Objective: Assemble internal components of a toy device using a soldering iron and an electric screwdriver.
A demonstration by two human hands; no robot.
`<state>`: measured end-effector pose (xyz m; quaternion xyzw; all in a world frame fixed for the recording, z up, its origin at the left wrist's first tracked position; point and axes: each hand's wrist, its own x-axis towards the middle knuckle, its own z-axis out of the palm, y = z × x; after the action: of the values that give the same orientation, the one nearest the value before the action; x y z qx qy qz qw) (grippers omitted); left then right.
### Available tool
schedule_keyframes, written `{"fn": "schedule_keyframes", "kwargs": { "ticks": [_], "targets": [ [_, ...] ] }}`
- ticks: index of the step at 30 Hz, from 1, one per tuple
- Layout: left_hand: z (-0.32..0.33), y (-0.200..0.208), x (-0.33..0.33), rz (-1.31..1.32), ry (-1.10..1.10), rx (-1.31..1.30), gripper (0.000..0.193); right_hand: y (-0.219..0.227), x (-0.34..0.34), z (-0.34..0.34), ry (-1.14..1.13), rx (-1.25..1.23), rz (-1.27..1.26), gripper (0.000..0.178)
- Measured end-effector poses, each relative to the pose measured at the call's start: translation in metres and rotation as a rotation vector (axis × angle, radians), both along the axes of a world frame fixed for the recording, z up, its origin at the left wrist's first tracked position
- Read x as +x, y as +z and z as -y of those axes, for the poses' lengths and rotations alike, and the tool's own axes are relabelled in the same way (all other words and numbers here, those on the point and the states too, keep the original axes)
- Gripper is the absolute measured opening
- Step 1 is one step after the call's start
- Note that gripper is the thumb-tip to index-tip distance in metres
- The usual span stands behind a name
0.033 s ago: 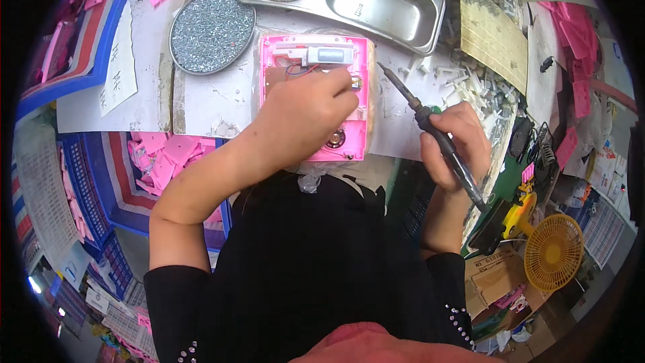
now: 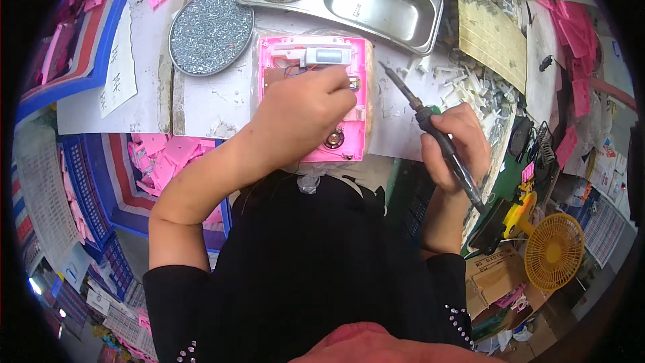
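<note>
A pink plastic housing [image 2: 354, 140] lies on the worktable in front of me, its inside facing up. In it are a white part with a grey window [image 2: 328, 56], thin red and blue wires, and a round speaker [image 2: 334, 138]. My left hand [image 2: 302, 111] is over the middle of the housing, fingers curled in and closed; whatever they pinch is hidden beneath the hand. Right of the housing, my right hand [image 2: 468, 140] grips a soldering iron [image 2: 440, 136] by its black handle. Its dark tip points up and left, apart from the housing.
A round dish of small screws [image 2: 211, 35] stands at the far left. Behind the housing is a steel compartment tray [image 2: 326, 9] with small metal parts. White plastic pieces [image 2: 474, 91] lie at right, near a yellow fan [image 2: 553, 249]. Pink parts [image 2: 164, 154] fill a blue-edged bin at left.
</note>
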<state>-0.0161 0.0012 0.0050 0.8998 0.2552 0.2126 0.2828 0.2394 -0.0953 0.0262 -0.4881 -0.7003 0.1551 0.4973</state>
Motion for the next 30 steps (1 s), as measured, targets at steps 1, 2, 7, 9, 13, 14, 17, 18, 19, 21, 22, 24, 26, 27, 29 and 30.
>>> {"fn": "schedule_keyframes", "kwargs": {
  "ticks": [1, 2, 7, 9, 13, 14, 17, 18, 19, 21, 22, 24, 26, 27, 29, 30],
  "targets": [
    [-0.002, 0.000, -0.001, 0.051, 0.015, -0.056, 0.013, -0.005, 0.000, 0.005, -0.035, -0.011, -0.079, 0.035],
    [-0.004, 0.000, -0.002, 0.101, 0.031, -0.111, 0.013, -0.010, 0.000, 0.009, -0.069, -0.021, -0.159, 0.036],
    [-0.007, 0.003, -0.005, 0.156, 0.121, -0.495, 0.008, -0.023, -0.038, 0.000, -0.096, -0.247, -0.315, 0.046],
    [-0.007, 0.006, -0.005, 0.151, 0.168, -0.619, 0.008, -0.026, -0.049, -0.017, -0.010, -0.237, -0.193, 0.050],
    [-0.008, 0.005, -0.008, 0.127, 0.197, -0.725, 0.008, -0.028, -0.062, -0.038, 0.033, -0.168, -0.107, 0.051],
    [-0.008, 0.004, -0.008, 0.116, 0.197, -0.727, 0.007, -0.030, -0.064, -0.040, 0.055, -0.165, -0.126, 0.050],
    [-0.009, 0.004, -0.008, 0.110, 0.199, -0.752, 0.007, -0.031, -0.068, -0.040, 0.031, -0.140, -0.151, 0.050],
    [-0.009, 0.005, -0.008, 0.118, 0.198, -0.753, 0.007, -0.032, -0.068, -0.040, 0.028, -0.125, -0.141, 0.050],
    [-0.009, 0.006, -0.008, 0.126, 0.197, -0.754, 0.008, -0.032, -0.068, -0.039, 0.022, -0.107, -0.114, 0.050],
    [-0.008, 0.004, -0.008, 0.169, 0.190, -0.730, 0.007, -0.031, -0.066, -0.036, 0.008, -0.072, -0.063, 0.050],
    [-0.006, 0.001, -0.008, 0.204, 0.185, -0.704, 0.007, -0.031, -0.066, -0.033, 0.000, -0.064, -0.043, 0.049],
    [-0.005, -0.002, -0.008, 0.227, 0.132, -0.599, 0.007, -0.030, -0.066, -0.026, -0.014, -0.049, -0.004, 0.047],
    [-0.006, -0.006, -0.012, 0.201, 0.037, -0.441, 0.008, -0.018, -0.055, -0.017, -0.065, -0.042, 0.033, 0.044],
    [-0.007, -0.003, -0.014, 0.149, -0.017, -0.364, 0.009, -0.012, -0.041, -0.011, -0.040, -0.013, -0.042, 0.041],
    [-0.004, 0.001, -0.020, 0.028, -0.097, -0.197, 0.011, -0.009, -0.022, 0.010, -0.028, -0.119, -0.372, 0.034],
    [-0.003, 0.000, -0.020, 0.026, -0.115, -0.166, 0.012, -0.009, -0.017, 0.015, -0.038, -0.082, -0.438, 0.031]
  ]
}}
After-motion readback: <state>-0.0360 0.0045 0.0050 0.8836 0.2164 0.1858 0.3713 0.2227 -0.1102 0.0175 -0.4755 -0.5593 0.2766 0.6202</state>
